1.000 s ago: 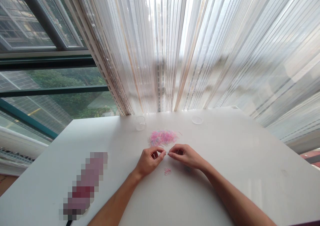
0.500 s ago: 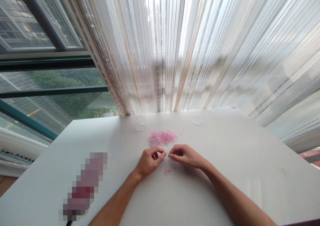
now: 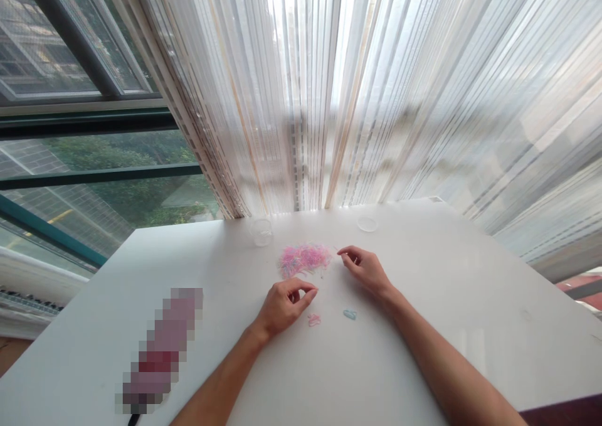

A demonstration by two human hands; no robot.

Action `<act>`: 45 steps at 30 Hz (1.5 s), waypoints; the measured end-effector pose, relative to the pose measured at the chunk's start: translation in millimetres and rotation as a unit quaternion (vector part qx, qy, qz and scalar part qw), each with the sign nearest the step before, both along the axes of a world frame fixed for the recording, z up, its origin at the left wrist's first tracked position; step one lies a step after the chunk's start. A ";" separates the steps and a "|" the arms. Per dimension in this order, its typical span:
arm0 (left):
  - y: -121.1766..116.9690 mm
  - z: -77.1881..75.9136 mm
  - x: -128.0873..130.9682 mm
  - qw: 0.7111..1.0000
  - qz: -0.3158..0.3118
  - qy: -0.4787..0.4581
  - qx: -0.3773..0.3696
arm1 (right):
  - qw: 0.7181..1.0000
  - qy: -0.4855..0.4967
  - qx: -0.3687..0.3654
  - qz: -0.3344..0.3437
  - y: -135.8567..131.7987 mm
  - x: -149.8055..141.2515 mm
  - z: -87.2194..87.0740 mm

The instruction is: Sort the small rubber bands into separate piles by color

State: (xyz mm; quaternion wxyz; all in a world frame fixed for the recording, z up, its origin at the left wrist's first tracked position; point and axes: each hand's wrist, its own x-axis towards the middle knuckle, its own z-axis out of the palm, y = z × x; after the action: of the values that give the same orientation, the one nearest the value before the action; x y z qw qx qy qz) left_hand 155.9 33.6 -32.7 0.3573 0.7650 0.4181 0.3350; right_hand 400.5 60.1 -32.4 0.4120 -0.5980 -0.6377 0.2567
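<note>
My left hand is closed in a pinch over the white table, just in front of a loose pile of small pink, lilac and pale-blue elastic bands. Whatever its fingertips hold is too small to make out. At the pile's right edge, my right hand has thumb and forefinger drawn together beside a stray thin strand; its grip on anything is unclear. A small cluster of pink bands lies below the left fingertips. Nearer the right forearm is a little heap of pale-blue bands.
A clear round container stands behind the pile to the left. Its likely lid, a clear shallow disc, lies at the back right. A blurred-out pinkish object occupies the left side. Striped curtains hang along the table's far edge.
My right hand has parted from the left and moved up and right to the pile's edge, uncovering the pale-blue bands. The left hand stays pinched nearly in place.
</note>
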 end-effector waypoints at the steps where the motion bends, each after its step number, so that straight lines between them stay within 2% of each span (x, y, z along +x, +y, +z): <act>1: -1.8 1.3 1.4 1.000 -0.009 0.001 0.002 | 1.000 0.002 0.003 -0.009 1.9 0.5 -2.1; 8: -9.4 14.1 26.7 0.993 -0.095 0.046 0.052 | 1.000 0.012 0.011 -0.025 6.4 -0.6 -7.6; 15: -7.9 9.8 48.3 0.982 -0.136 0.105 0.074 | 1.000 0.015 0.017 -0.018 7.0 -0.7 -11.2; 30: -2.5 7.6 46.2 0.974 -0.152 0.137 0.102 | 1.000 0.007 0.027 -0.009 8.4 -1.4 -13.0; 40: 0.4 18.3 37.5 0.976 -0.170 0.116 0.073 | 1.000 0.001 0.029 -0.008 7.9 -2.0 -11.6; 45: 11.4 20.5 16.9 0.988 -0.117 0.079 0.069 | 0.999 -0.005 0.034 -0.005 7.4 -2.4 -11.8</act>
State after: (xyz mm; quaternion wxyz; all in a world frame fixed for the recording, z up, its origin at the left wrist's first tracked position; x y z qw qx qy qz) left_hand 172.9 45.0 -12.2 0.3066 0.8556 0.3280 0.2576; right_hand 398.2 67.5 -44.2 0.4300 -0.5886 -0.6449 0.2297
